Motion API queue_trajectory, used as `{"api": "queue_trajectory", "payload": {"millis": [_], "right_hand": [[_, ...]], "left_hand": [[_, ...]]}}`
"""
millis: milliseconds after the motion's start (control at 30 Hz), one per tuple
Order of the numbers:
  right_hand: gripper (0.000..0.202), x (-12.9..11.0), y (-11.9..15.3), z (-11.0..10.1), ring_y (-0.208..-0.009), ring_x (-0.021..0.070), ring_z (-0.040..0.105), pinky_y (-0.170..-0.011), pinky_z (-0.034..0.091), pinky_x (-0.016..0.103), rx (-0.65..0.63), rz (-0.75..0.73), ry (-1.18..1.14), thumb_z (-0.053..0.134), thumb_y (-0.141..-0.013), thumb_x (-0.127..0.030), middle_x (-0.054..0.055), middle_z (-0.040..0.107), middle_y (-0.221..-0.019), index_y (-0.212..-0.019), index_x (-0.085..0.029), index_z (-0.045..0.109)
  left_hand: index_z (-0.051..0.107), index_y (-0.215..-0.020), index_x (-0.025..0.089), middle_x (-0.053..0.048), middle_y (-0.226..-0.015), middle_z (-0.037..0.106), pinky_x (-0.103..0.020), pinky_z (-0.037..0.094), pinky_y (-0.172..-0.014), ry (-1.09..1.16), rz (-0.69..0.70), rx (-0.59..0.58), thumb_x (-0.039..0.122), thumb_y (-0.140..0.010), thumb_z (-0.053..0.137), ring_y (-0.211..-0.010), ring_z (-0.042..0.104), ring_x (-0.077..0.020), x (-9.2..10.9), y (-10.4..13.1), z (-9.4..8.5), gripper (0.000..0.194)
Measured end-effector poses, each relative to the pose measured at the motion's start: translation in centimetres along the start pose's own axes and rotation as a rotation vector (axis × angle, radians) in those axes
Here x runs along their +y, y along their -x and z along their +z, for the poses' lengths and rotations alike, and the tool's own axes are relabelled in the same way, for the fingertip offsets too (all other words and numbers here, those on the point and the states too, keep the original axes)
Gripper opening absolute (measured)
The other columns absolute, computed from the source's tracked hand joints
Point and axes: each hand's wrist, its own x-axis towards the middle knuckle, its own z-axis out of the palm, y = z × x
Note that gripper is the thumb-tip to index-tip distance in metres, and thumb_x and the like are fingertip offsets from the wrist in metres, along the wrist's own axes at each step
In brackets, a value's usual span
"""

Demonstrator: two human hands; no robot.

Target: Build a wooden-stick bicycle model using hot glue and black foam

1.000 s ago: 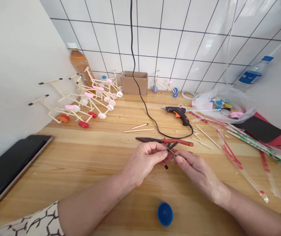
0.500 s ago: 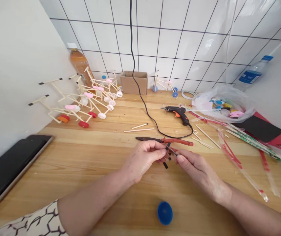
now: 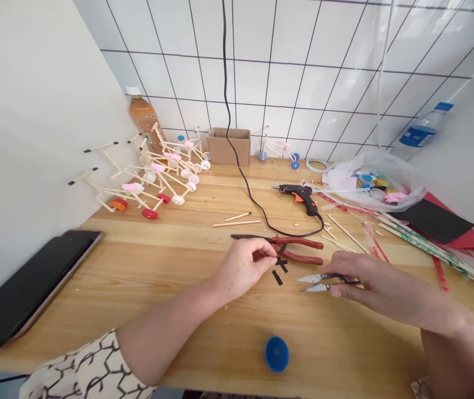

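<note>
My right hand [image 3: 359,280] grips a pair of thread snips [image 3: 324,282], their blades apart and pointing left over the table. My left hand [image 3: 247,269] has thumb and forefinger pinched together; whatever is between the tips is too small to make out. Several short black strips [image 3: 277,277] lie just beside those fingertips. Behind them rest red-handled pliers [image 3: 301,241], partly covered by my left hand. A blue bottle cap [image 3: 277,354] sits near the table's front edge, hollow side up.
Stick models with cap wheels [image 3: 149,213] stand at the left, by an orange drink bottle [image 3: 143,119]. A glue gun [image 3: 299,197] with its cord [image 3: 253,194] lies behind the pliers. A bag of caps [image 3: 374,183], sticks and black card [image 3: 436,221] are at the right. A dark phone-like slab [image 3: 33,282] lies left.
My right hand has moved right, away from my left, and the snips now show with blades apart. The left hand remains near the black strips. The view has tilted up slightly.
</note>
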Motion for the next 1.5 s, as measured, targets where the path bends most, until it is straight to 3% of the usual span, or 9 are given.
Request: {"api": "queue_trajectory", "payload": {"millis": [133, 400, 633, 867, 1033, 1300, 1500], "right_hand": [[0.02, 0.7, 0.7, 0.1, -0.079, 0.0203, 0.059, -0.069, 0.044, 0.031, 0.006, 0.093, 0.128, 0.049, -0.083, -0.032, 0.004, 0.066, -0.085, -0.092, -0.025, 0.065], [0.018, 1.0, 1.0, -0.3, -0.076, 0.0217, 0.059, -0.064, 0.042, 0.031, -0.016, 0.098, 0.251, 0.05, -0.081, -0.031, 0.004, 0.066, -0.08, -0.084, -0.024, 0.066], [0.02, 1.3, 0.4, -0.2, -0.08, 0.0211, 0.059, -0.073, 0.043, 0.035, 0.162, 0.067, 0.263, 0.05, -0.082, -0.033, 0.007, 0.065, -0.082, -0.079, -0.02, 0.065], [0.015, -1.4, -1.3, 1.4, -0.076, 0.0162, 0.056, -0.071, 0.042, 0.031, 0.179, -0.235, 0.135, 0.049, -0.085, -0.024, 0.004, 0.064, -0.077, -0.079, -0.019, 0.062], [0.014, -2.1, -2.0, 2.8, -0.076, 0.0162, 0.056, -0.07, 0.043, 0.031, 0.244, -0.313, 0.056, 0.047, -0.084, -0.016, 0.004, 0.062, -0.077, -0.08, -0.019, 0.06], [0.015, -0.6, -4.1, 4.2, -0.078, 0.0181, 0.055, -0.072, 0.043, 0.033, 0.506, -0.268, 0.091, 0.047, -0.085, -0.014, 0.007, 0.064, -0.082, -0.088, -0.018, 0.06], [0.02, -1.3, -5.4, 3.3, -0.08, 0.0185, 0.052, -0.071, 0.042, 0.031, 0.482, -0.272, 0.211, 0.042, -0.088, -0.016, 0.008, 0.062, -0.086, -0.089, -0.016, 0.062]], "left_hand": [[0.065, -0.07, 0.016, -0.001, -0.07, 0.064, -0.022, 0.042, -0.058, -0.197, 0.211, -0.036, 0.012, -0.072, 0.058, -0.062, 0.056, -0.0116, -0.6, 0.4, 0.9, 0.008], [0.067, -0.077, 0.017, -0.004, -0.078, 0.066, -0.026, 0.046, -0.072, -0.377, 0.399, 0.0, 0.02, -0.08, 0.055, -0.077, 0.06, -0.0154, -0.8, 0.2, 0.9, 0.012], [0.065, -0.073, 0.017, -0.003, -0.072, 0.065, -0.023, 0.045, -0.064, -0.414, 0.419, 0.069, 0.017, -0.079, 0.054, -0.067, 0.059, -0.0127, -1.0, -0.3, 0.0, 0.013], [0.066, -0.073, 0.016, -0.004, -0.072, 0.066, -0.023, 0.044, -0.062, -0.484, 0.506, 0.022, 0.017, -0.08, 0.053, -0.067, 0.059, -0.0136, -1.2, -0.1, 0.3, 0.015], [0.066, -0.078, 0.015, -0.005, -0.076, 0.068, -0.024, 0.045, -0.065, -0.481, 0.495, 0.014, 0.017, -0.08, 0.052, -0.071, 0.06, -0.0145, -1.3, -0.1, 0.1, 0.015], [0.066, -0.077, 0.017, -0.005, -0.075, 0.068, -0.025, 0.046, -0.066, -0.488, 0.458, 0.022, 0.016, -0.08, 0.051, -0.071, 0.061, -0.0148, -1.6, -0.2, -0.3, 0.016], [0.066, -0.079, 0.016, -0.005, -0.078, 0.069, -0.025, 0.046, -0.067, -0.499, 0.447, 0.009, 0.015, -0.081, 0.05, -0.073, 0.061, -0.0153, -1.4, -0.1, -0.4, 0.017]]}}
